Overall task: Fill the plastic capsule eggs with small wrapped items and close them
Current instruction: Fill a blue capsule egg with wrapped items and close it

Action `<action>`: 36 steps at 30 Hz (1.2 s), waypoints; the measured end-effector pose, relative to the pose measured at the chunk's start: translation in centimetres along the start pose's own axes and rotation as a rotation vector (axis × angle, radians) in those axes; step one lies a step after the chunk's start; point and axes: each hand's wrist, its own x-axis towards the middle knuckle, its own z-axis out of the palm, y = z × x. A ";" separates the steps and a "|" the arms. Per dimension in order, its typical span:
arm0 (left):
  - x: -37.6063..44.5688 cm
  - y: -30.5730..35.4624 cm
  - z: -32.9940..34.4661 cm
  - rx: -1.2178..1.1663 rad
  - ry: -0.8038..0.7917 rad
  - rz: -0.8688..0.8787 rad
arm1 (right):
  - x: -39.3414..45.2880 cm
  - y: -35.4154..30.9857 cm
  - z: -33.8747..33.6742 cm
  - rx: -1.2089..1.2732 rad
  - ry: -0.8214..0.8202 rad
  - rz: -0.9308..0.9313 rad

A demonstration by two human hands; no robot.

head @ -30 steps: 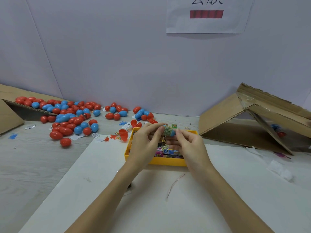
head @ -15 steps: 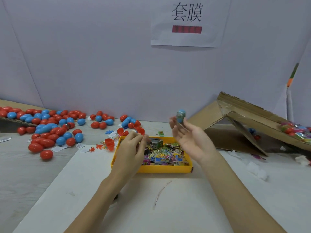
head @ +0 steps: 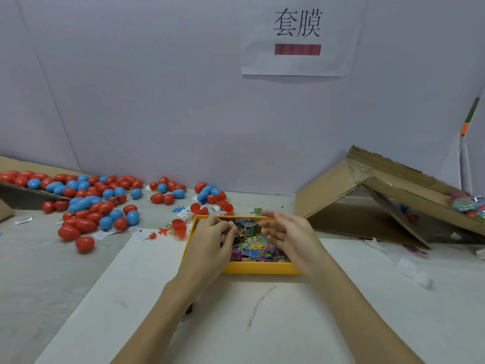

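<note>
Fingers (head: 225, 228) of the left hand (head: 210, 248) curl down into the yellow tray (head: 259, 269), pinching at a small gold wrapped item (head: 232, 224), though the grip itself is partly hidden. Fingers of the right hand (head: 288, 237) are spread and relaxed, blurred, holding nothing, just above the tray's right half.

Likely risks, as I judge them: the left pinch could lift 2 wrappers at once or drop the 1 it has, since the items (head: 256, 245) lie piled and tangled under both hands. No egg half is in either hand, so the item has nowhere to go until 1 is fetched. The open red halves (head: 179, 227) sit just left of the left fingers and could be knocked off the white sheet (head: 131, 298) by a careless reach.

Counts: 2 hands, 1 tray, items in it too many and too jumbled to count. Closed eggs (head: 86, 206) lie far left of the fingers on the bench (head: 31, 258), roughly 50 red and 25 blue; overlaps prevent an exact tally. Open red halves number about 6. Filled, wrapped eggs (head: 467, 203) on the cardboard box (head: 380, 185), far right of the fingers, cannot be counted.
</note>
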 end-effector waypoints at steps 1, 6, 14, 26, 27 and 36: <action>0.0 -0.1 0.1 0.003 0.000 -0.005 | -0.1 0.7 0.5 -0.172 0.002 -0.030; 0.1 -0.2 0.2 0.007 -0.003 -0.027 | -0.4 2.1 1.6 -0.677 0.058 -0.195; 4.9 -3.1 -0.2 0.204 0.170 -0.135 | -0.7 2.6 2.4 -0.927 0.176 -0.336; 15.3 -9.7 2.9 0.370 -0.301 -0.329 | 0.1 2.5 2.0 -0.809 0.212 -0.313; 15.5 -10.0 3.2 0.375 -0.323 -0.332 | 0.2 2.6 1.9 -0.798 0.213 -0.307; 13.9 -8.2 1.8 0.289 -0.103 -0.216 | 0.5 2.4 1.4 -0.694 0.228 -0.264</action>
